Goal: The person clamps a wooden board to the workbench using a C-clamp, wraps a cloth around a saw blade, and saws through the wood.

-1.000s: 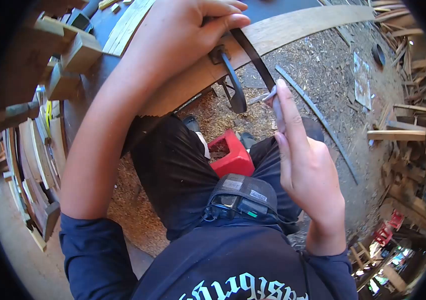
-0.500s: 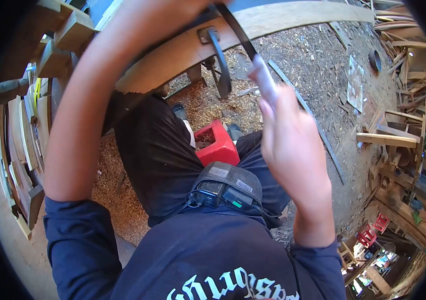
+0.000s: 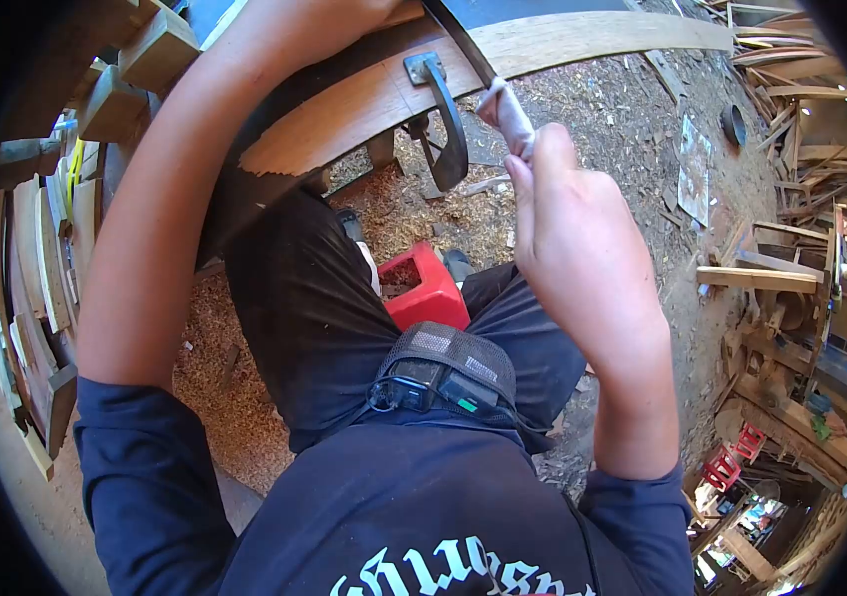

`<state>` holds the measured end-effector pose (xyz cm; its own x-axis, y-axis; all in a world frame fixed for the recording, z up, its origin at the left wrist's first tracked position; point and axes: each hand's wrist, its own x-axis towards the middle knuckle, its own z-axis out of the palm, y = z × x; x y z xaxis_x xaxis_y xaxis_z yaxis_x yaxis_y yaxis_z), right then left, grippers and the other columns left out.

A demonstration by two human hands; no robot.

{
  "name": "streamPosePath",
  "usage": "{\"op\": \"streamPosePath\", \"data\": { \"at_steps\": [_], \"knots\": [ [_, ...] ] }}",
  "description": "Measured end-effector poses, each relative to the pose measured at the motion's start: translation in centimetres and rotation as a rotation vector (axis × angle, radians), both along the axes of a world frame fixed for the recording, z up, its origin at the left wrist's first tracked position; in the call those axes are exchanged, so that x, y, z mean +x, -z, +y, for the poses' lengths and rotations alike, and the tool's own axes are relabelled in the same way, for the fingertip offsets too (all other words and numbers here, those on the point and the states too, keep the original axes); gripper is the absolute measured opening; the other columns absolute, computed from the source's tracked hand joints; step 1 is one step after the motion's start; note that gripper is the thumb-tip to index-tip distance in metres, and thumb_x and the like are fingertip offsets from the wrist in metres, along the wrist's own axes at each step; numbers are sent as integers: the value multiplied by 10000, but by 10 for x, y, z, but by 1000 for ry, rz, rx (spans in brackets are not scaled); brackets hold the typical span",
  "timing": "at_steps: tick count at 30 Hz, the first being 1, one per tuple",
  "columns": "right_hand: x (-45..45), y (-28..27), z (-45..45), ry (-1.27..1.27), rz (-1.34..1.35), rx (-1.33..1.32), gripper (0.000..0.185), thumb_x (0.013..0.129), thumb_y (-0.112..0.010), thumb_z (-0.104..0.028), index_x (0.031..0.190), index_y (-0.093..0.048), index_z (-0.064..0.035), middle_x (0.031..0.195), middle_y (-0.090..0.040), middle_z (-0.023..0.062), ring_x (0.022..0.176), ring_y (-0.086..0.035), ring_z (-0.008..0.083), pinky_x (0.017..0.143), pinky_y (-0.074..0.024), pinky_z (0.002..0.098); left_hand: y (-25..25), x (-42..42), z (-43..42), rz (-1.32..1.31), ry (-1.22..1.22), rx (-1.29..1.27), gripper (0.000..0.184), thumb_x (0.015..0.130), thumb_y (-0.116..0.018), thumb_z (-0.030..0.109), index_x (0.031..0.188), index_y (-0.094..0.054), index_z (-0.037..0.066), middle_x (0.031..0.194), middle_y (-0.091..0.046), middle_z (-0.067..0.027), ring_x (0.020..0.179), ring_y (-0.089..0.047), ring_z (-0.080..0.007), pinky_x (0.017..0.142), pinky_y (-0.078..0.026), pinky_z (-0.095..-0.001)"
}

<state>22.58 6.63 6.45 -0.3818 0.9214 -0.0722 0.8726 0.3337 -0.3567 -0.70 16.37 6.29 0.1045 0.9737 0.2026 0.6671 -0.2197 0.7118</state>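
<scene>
My right hand [image 3: 592, 223] is closed round the pale cloth wrapping [image 3: 509, 117] on the near end of a long, flat, dark metal tool [image 3: 461, 42]. The tool slants up and leftward over a curved wooden board [image 3: 344, 124], and its far end runs out at the top edge. Close to that end is my left hand [image 3: 344, 18], whose fingers are cut off by the frame, so its grip cannot be seen. A metal clamp [image 3: 446, 129] has its pad on the board, to the left of the tool.
A red plastic stool [image 3: 433, 298] stands between my legs. Wood shavings [image 3: 230, 397] and scraps cover the ground. Stacked curved planks [image 3: 36, 268] are at the left, and more timber [image 3: 801, 149] lies at the right. A dark bowl [image 3: 733, 126] rests on the ground.
My right hand and the cloth-wrapped end of the tool have moved away from me, toward the board, and show less blur. The left hand stays near the top edge.
</scene>
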Motion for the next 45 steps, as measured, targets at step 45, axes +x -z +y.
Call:
{"op": "streamPosePath", "data": {
  "at_steps": [45],
  "knots": [
    [22,11,-32,18,164,19,128,1035,-558,-107,1065,-497,1,744,-642,297,698,-651,504,562,-470,563,-3,0,-24,152,222,178,215,971,-667,60,1127,-800,128,1265,-727,-119,1101,-738,-251,957,-592,-375]
  ]
}}
